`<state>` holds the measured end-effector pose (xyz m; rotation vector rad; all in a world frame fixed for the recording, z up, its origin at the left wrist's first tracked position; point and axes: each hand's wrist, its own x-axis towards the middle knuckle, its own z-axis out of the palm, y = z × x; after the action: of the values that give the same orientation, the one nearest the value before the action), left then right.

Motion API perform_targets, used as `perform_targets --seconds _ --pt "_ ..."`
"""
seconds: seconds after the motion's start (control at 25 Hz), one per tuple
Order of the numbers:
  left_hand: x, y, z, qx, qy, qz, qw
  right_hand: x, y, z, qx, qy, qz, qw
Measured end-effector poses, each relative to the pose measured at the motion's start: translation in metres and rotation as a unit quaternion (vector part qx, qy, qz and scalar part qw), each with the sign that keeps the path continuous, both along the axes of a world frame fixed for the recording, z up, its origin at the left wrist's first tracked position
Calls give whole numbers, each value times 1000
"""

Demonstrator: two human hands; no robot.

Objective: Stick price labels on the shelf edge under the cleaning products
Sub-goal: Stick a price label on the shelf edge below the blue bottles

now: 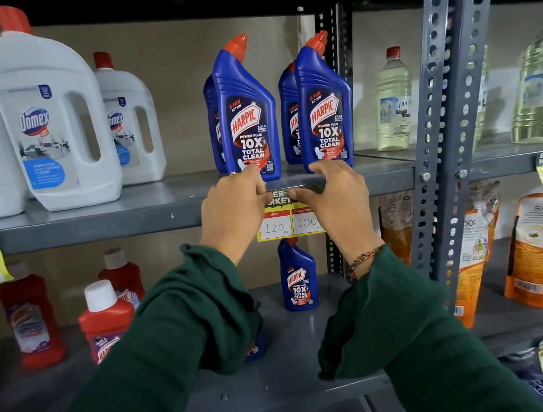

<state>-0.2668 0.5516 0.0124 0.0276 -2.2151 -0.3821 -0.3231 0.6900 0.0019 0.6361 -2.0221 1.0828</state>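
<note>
Price label (290, 218), glossy paper with a dark printed top, a yellow border and two white boxes handwritten 120 and 100, sits against the flat grey metal shelf edge (127, 221) directly below the blue angled-neck plastic bottles (246, 115). My left hand (232, 211) and right hand (334, 197) both press its top strip to the metal, fingertips bunched together on the paper, thumbs underneath. Dark green knit sleeves (177, 339) cover my forearms; a braided thread band (363, 259) circles my right wrist.
</note>
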Motion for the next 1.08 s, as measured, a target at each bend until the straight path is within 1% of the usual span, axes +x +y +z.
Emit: perform_targets --seconds 0.08,0.12,0.2,0.28,0.32,0.4,0.48,0.56,0.72,0.8,0.96,1.08 --pt "-1 1 3 13 -20 -9 1000 1 1 -3 13 11 0 1000" --pt "-2 2 3 13 -31 -16 999 0 1 -3 37 19 7 999" --pt "-3 4 0 -4 -21 -22 1000 -5 -2 -4 127 47 19 991" --pt "-6 3 -6 -67 22 -2 998 -11 -3 -7 197 72 1 978" --pt "-8 1 -12 -109 41 20 993 -14 -3 -8 205 81 -7 975" --pt "-11 -3 -18 -152 66 53 985 -17 -2 -8 186 85 -8 979" --pt "-12 -8 -20 -156 69 47 984 -18 -2 -7 164 82 4 983" --pt "-14 -12 -21 -143 77 29 986 -19 -2 -5 157 85 10 984" --pt "-12 -14 -16 -74 83 -12 994 -23 0 -1 147 79 44 985" --pt "-9 -16 -12 -49 59 -22 997 -24 3 1 139 68 62 986" --pt "-6 -25 -4 -50 -20 -24 998 -24 11 3 147 37 91 984" --pt "-1 -29 0 -44 -63 -57 995 -24 15 2 155 29 96 983"
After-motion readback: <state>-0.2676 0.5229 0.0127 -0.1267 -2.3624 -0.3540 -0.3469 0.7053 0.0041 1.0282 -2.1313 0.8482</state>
